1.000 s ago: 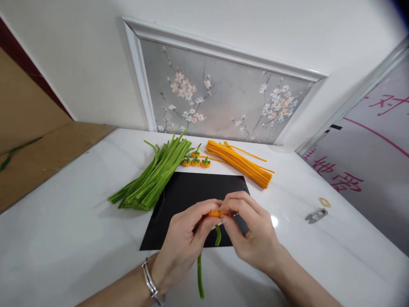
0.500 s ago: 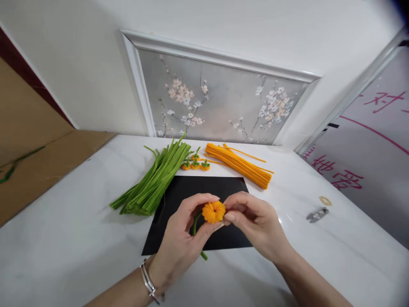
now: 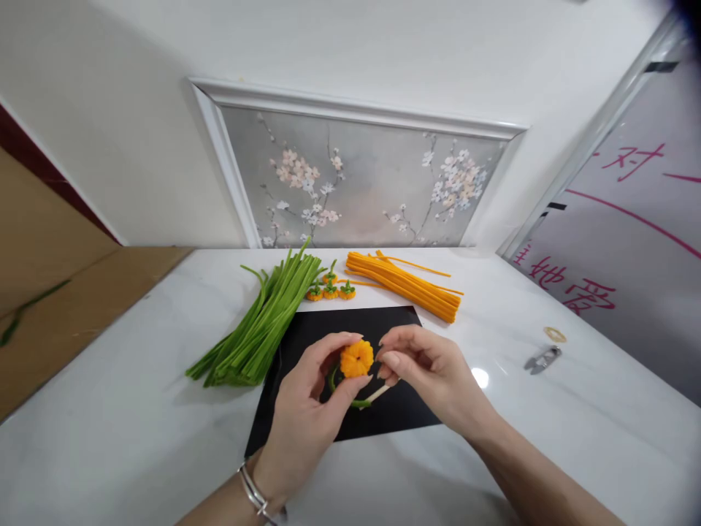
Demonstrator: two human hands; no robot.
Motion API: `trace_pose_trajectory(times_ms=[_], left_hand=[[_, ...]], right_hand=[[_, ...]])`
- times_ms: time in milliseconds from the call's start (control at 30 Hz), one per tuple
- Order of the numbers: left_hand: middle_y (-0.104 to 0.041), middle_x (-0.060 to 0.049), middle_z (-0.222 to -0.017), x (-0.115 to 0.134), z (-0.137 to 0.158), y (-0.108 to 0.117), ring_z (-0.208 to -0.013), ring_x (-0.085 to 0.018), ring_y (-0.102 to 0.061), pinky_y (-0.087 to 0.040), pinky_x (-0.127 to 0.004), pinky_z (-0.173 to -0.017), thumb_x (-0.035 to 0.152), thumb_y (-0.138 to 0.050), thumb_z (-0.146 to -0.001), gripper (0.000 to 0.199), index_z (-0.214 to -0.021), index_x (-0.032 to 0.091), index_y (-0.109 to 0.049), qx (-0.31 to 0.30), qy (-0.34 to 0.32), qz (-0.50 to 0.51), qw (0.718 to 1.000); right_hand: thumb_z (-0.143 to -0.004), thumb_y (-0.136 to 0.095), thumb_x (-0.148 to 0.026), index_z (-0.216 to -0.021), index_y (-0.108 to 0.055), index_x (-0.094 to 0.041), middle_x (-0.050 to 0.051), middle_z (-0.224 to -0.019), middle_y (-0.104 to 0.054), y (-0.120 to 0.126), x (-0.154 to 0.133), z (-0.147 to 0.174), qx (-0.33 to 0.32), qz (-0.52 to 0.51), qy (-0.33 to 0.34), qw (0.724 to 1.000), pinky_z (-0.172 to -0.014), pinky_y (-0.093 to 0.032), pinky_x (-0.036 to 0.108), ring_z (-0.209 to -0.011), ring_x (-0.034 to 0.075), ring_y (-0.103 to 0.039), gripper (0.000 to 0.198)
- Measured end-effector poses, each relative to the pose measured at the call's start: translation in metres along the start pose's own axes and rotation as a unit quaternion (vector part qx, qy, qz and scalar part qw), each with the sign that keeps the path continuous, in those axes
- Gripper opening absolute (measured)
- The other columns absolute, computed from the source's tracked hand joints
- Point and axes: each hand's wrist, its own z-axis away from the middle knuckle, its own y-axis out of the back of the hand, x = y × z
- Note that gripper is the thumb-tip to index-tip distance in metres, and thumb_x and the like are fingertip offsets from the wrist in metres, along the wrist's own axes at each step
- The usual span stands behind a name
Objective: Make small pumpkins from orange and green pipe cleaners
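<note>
My left hand (image 3: 315, 391) pinches a small orange pumpkin of fuzzy pipe cleaner (image 3: 357, 359) between thumb and fingertips, its ribbed face with a small dark centre toward me. A green pipe cleaner (image 3: 335, 383) curves down from behind it. Just to the right, my right hand (image 3: 424, 372) is apart from the pumpkin, fingers curled and thumb pressed near them; anything inside is hidden. Below the right fingertips a pale thin stick (image 3: 377, 394) shows over the black mat (image 3: 394, 424), its upper end near the hand. I cannot tell whether the hand touches it.
A bundle of green pipe cleaners (image 3: 257, 329) lies left, orange ones (image 3: 402, 285) at the back right. Several small orange pumpkins with green tops (image 3: 330, 291) sit between them. Thread snips (image 3: 546, 358) and a beige ring-like piece (image 3: 555, 334) lie right. Behind stands a wall with a floral panel (image 3: 361, 190).
My right fingers have come away from the pumpkin. The pumpkin has turned slightly in my left hand, and the pale stick now shows below. The view has shifted a little.
</note>
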Motion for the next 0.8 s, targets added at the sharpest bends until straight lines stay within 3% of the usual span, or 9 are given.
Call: trace_pose_trajectory(times_ms=[167,267,500,600,700,800], left_hand=[[-0.063,-0.004,-0.113,-0.006,0.002,-0.001,-0.105,-0.019,-0.062,-0.052,-0.037,-0.096,0.012,-0.065,-0.080,0.043,-0.118,0.029,-0.054,-0.032,-0.064,-0.097,0.993],[-0.061,-0.004,-0.113,-0.004,0.001,-0.001,-0.105,-0.018,-0.060,-0.052,-0.032,-0.093,0.009,-0.063,-0.081,0.042,-0.118,0.029,-0.056,-0.051,-0.100,-0.126,0.986],[-0.057,-0.002,-0.107,-0.001,-0.004,-0.003,-0.096,-0.016,-0.060,-0.054,-0.026,-0.081,0.012,-0.067,-0.079,0.030,-0.104,0.028,-0.063,-0.084,-0.027,-0.049,0.995],[-0.056,-0.002,-0.108,-0.003,-0.004,-0.003,-0.096,-0.016,-0.061,-0.055,-0.024,-0.077,0.012,-0.068,-0.078,0.030,-0.103,0.028,-0.062,-0.075,-0.008,-0.024,0.997],[-0.057,-0.003,-0.106,-0.004,-0.004,-0.003,-0.096,-0.017,-0.061,-0.054,-0.026,-0.079,0.011,-0.068,-0.078,0.029,-0.102,0.026,-0.061,-0.063,-0.033,-0.055,0.996],[-0.059,-0.002,-0.105,-0.005,-0.004,-0.004,-0.095,-0.016,-0.061,-0.052,-0.028,-0.084,0.011,-0.066,-0.080,0.027,-0.102,0.026,-0.060,-0.071,-0.079,-0.089,0.990]], right_hand=[[-0.077,-0.069,-0.030,-0.091,-0.064,-0.018,0.002,-0.079,-0.069,-0.010,0.002,0.003,0.037,0.068,0.004,0.997,-0.065,-0.056,0.026,-0.071,0.015,-0.066,0.018],[-0.081,-0.062,-0.027,-0.092,-0.067,-0.018,0.003,-0.080,-0.070,-0.011,0.002,0.004,0.014,0.104,0.004,0.994,-0.067,-0.055,0.026,-0.071,0.015,-0.066,0.014],[-0.086,-0.056,-0.032,-0.085,-0.069,-0.017,0.002,-0.074,-0.067,-0.001,0.001,-0.002,-0.051,0.076,-0.035,0.995,-0.064,-0.053,0.025,-0.068,0.014,-0.063,0.020],[-0.084,-0.059,-0.033,-0.090,-0.070,-0.017,0.003,-0.080,-0.069,-0.001,0.002,-0.002,-0.014,0.099,-0.017,0.995,-0.064,-0.053,0.025,-0.070,0.015,-0.064,0.020],[-0.079,-0.065,-0.030,-0.090,-0.069,-0.019,0.003,-0.082,-0.070,-0.005,0.002,0.000,0.044,0.143,0.012,0.989,-0.064,-0.053,0.025,-0.071,0.015,-0.064,0.016],[-0.081,-0.063,-0.027,-0.085,-0.069,-0.019,0.001,-0.075,-0.069,-0.009,0.001,0.002,0.014,0.139,-0.008,0.990,-0.060,-0.051,0.023,-0.066,0.014,-0.063,0.011]])
